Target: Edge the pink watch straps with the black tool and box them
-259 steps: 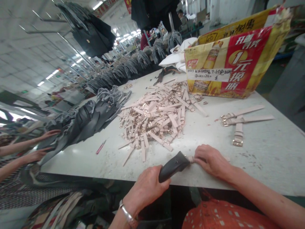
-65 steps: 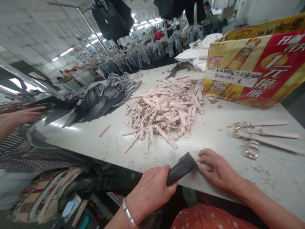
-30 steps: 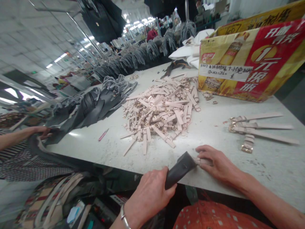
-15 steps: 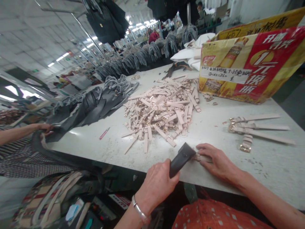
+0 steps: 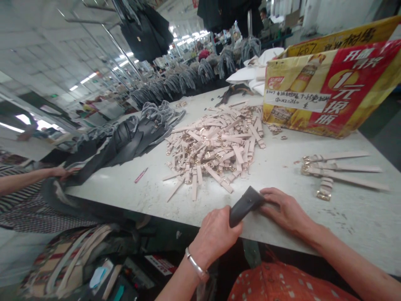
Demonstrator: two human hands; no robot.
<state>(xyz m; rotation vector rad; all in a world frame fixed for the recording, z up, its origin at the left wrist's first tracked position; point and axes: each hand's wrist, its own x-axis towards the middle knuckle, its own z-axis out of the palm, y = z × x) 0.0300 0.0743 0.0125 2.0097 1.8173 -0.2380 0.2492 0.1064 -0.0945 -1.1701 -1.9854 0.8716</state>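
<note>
1. Noting, across the middle of the bench (image 5: pixel 282 175), a heap of pale straps (image 5: pixel 213 146) with gold-coloured buckles, overlapping in many directions.
2. Behind and right of the heap: yellow and red carton (image 5: pixel 319 92), upright, blocking sight of the surface behind it. Left of the carton: white material (image 5: pixel 247 73) and dark strips (image 5: pixel 233 92).
3. To the left: dark grey pieces (image 5: pixel 125 138) with grey cords, piled lengthwise; co-worker's hand (image 5: pixel 62 172) at the near end. Between pile and heap: slim pinkish-red tool (image 5: pixel 141 175), lying flat.
4. To the right, well apart from the heap: small group of straps (image 5: pixel 341 167), buckle ends together, tails fanned outward; shorter buckled piece (image 5: pixel 325 189) just beside.
5. Left hand (image 5: pixel 216 234), silver-coloured bracelet (image 5: pixel 196 265) at the wrist: clamped round a dark tool (image 5: pixel 246 207), tilted over the near edge, on the near side of the heap and apart from it.
6. Right hand (image 5: pixel 285 209): fingertips just beside the dark tool's far end, fingers curled; unable to tell whether closed on anything.
</note>
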